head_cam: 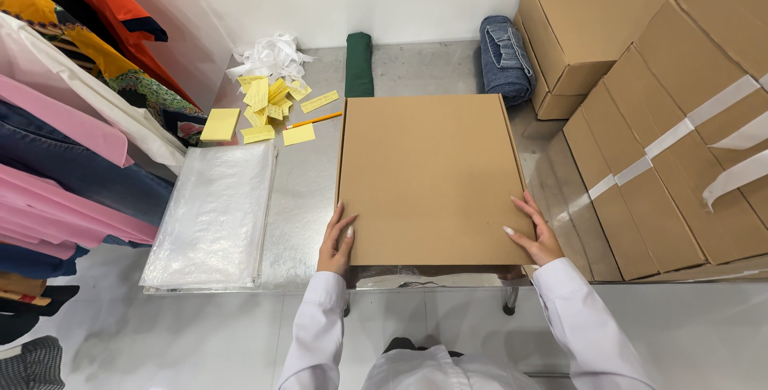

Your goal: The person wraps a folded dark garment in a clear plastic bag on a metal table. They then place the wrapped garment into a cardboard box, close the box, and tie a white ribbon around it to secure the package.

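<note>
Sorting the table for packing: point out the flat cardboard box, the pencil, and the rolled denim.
flat cardboard box (pixel 430 178), head view, middle of its lid.
pencil (pixel 314 120), head view, mid-shaft.
rolled denim (pixel 505 58), head view, top of the roll.

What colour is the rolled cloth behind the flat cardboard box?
Dark green rolled cloth, clearest in the head view.

cardboard box (pixel 430 178) | plain brown, flat, closed | lying level on metal table, near edge overhanging slightly

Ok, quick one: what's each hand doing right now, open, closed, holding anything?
Left hand: open, fingers flat on the near left corner of the cardboard box, no closed grip.
Right hand: open, resting on the box's near right edge.
</note>
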